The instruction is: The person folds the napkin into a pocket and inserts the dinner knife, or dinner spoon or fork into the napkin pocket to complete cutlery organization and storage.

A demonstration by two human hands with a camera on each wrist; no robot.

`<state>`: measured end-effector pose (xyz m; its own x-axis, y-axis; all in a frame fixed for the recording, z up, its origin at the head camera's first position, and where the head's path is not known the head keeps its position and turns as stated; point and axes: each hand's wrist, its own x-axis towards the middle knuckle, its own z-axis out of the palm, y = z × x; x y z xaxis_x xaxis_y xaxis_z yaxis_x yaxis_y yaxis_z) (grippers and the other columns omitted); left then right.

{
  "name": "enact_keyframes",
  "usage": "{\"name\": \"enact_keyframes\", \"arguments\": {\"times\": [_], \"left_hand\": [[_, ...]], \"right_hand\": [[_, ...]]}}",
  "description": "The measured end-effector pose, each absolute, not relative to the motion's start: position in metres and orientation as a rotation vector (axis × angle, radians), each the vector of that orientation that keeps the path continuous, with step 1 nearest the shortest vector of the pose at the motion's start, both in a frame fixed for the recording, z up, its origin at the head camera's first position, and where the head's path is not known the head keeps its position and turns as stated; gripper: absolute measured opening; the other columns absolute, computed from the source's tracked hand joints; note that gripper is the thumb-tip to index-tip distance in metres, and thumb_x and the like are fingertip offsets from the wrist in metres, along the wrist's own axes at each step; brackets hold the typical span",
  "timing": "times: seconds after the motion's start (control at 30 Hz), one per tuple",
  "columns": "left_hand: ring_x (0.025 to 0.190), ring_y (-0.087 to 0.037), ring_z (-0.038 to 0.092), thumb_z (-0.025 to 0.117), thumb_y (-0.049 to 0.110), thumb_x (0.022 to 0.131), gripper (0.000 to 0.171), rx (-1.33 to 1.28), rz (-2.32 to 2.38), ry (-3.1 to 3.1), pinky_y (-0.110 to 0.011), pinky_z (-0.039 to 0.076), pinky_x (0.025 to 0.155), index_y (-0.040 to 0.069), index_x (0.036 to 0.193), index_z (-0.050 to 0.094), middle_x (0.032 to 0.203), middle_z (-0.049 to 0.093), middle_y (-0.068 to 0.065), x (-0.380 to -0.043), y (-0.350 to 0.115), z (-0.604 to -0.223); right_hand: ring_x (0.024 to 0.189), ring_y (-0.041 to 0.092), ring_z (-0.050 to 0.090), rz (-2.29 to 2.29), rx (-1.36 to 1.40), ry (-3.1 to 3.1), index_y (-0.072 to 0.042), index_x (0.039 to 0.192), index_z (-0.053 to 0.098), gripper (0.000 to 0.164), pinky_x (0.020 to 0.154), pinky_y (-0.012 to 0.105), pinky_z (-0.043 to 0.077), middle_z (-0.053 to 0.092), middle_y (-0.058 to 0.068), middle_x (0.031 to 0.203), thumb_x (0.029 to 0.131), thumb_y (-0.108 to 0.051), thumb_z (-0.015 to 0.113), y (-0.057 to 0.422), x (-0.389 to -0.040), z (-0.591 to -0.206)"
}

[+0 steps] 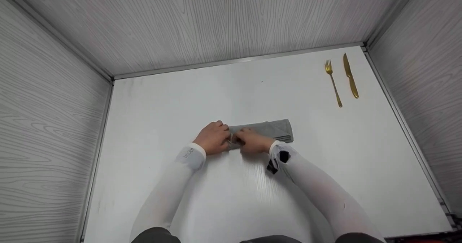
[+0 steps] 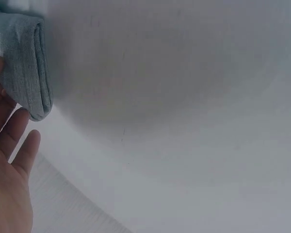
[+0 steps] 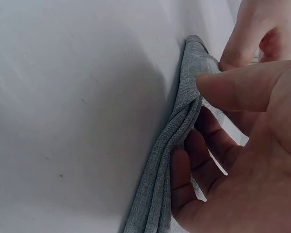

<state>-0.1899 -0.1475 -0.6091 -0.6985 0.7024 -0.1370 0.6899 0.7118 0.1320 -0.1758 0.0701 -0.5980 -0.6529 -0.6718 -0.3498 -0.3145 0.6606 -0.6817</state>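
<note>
A grey cloth napkin (image 1: 276, 129), folded into a long layered strip, lies on the white table in front of me. My left hand (image 1: 213, 138) grips its left part; in the left wrist view the folded end of the napkin (image 2: 24, 63) sticks out past the fingers. Close beside it, my right hand (image 1: 255, 142) pinches the near edge around the middle. The right wrist view has the thumb on one side of the stacked folds (image 3: 157, 170) and curled fingers on the other. A small pale line shows between the hands, too small to identify.
Toward the back right of the table (image 1: 162, 102) lie a gold fork (image 1: 334, 84) and, to its right, a gold knife (image 1: 350, 76). Wood-grain panels (image 1: 223, 22) wall the table in at the back and both sides.
</note>
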Motion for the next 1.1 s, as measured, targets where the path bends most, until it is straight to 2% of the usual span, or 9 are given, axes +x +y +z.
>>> {"name": "enact_keyframes", "arguments": {"times": [0.07, 0.17, 0.27, 0.37, 0.57, 0.73, 0.9, 1.1], "left_hand": [[0.096, -0.022, 0.054, 0.061, 0.022, 0.090, 0.016, 1.061, 0.162, 2.731, -0.040, 0.047, 0.092, 0.014, 0.095, 0.074, 0.101, 0.066, -0.001, -0.191, -0.147, -0.610], [0.094, -0.021, 0.054, 0.061, 0.022, 0.091, 0.017, 0.968, 0.278, 2.719, -0.039, 0.048, 0.089, 0.016, 0.097, 0.075, 0.099, 0.067, 0.002, -0.191, -0.150, -0.610], [0.094, -0.019, 0.054, 0.061, 0.022, 0.091, 0.017, 0.925, 0.373, 2.707, -0.037, 0.049, 0.088, 0.015, 0.099, 0.074, 0.099, 0.066, 0.003, -0.191, -0.152, -0.611], [0.095, -0.018, 0.053, 0.060, 0.022, 0.091, 0.016, 0.904, 0.415, 2.698, -0.035, 0.049, 0.087, 0.015, 0.099, 0.072, 0.100, 0.064, 0.004, -0.191, -0.154, -0.611], [0.099, -0.017, 0.051, 0.058, 0.021, 0.090, 0.016, 0.896, 0.395, 2.684, -0.035, 0.049, 0.090, 0.015, 0.100, 0.069, 0.105, 0.062, 0.004, -0.193, -0.155, -0.609], [0.101, -0.019, 0.054, 0.058, 0.021, 0.090, 0.016, 0.930, 0.366, 2.699, -0.036, 0.048, 0.093, 0.015, 0.100, 0.070, 0.105, 0.064, 0.003, -0.195, -0.153, -0.609], [0.102, -0.020, 0.055, 0.058, 0.020, 0.095, 0.018, 0.938, 0.352, 2.713, -0.037, 0.048, 0.094, 0.017, 0.104, 0.073, 0.104, 0.068, 0.003, -0.196, -0.154, -0.613], [0.100, -0.022, 0.056, 0.056, 0.025, 0.105, 0.021, 1.000, 0.264, 2.744, -0.040, 0.048, 0.093, 0.020, 0.110, 0.075, 0.104, 0.068, 0.002, -0.195, -0.153, -0.617]], "right_hand": [[0.113, 0.028, 0.043, -0.769, -0.741, 2.273, -0.012, 0.137, 0.060, 0.047, 0.094, 0.044, 0.042, 0.051, 0.008, 0.121, 0.090, -0.003, 0.062, 0.070, -0.176, -0.598], [0.119, 0.029, 0.042, -0.767, -0.705, 2.244, -0.017, 0.147, 0.055, 0.058, 0.098, 0.045, 0.043, 0.048, 0.010, 0.132, 0.090, -0.006, 0.064, 0.070, -0.175, -0.597], [0.125, 0.030, 0.041, -0.759, -0.682, 2.206, -0.022, 0.152, 0.051, 0.065, 0.101, 0.045, 0.043, 0.044, 0.013, 0.142, 0.091, -0.010, 0.068, 0.071, -0.177, -0.596], [0.124, 0.029, 0.042, -0.722, -0.681, 2.180, -0.025, 0.155, 0.049, 0.068, 0.101, 0.044, 0.042, 0.043, 0.013, 0.144, 0.091, -0.014, 0.071, 0.070, -0.181, -0.593], [0.123, 0.030, 0.045, -0.620, -0.727, 2.195, -0.023, 0.152, 0.052, 0.061, 0.099, 0.044, 0.043, 0.045, 0.015, 0.143, 0.094, -0.022, 0.069, 0.062, -0.186, -0.588], [0.120, 0.030, 0.046, -0.617, -0.763, 2.238, -0.018, 0.141, 0.061, 0.047, 0.096, 0.045, 0.044, 0.051, 0.017, 0.135, 0.094, -0.018, 0.068, 0.057, -0.185, -0.588], [0.114, 0.027, 0.050, -0.707, -0.755, 2.282, -0.007, 0.126, 0.065, 0.030, 0.099, 0.044, 0.044, 0.060, 0.012, 0.120, 0.098, -0.016, 0.065, 0.060, -0.184, -0.593], [0.108, 0.028, 0.052, -0.779, -0.698, 2.315, 0.000, 0.114, 0.068, 0.022, 0.097, 0.043, 0.045, 0.060, 0.011, 0.114, 0.098, -0.016, 0.066, 0.059, -0.180, -0.596]]}}
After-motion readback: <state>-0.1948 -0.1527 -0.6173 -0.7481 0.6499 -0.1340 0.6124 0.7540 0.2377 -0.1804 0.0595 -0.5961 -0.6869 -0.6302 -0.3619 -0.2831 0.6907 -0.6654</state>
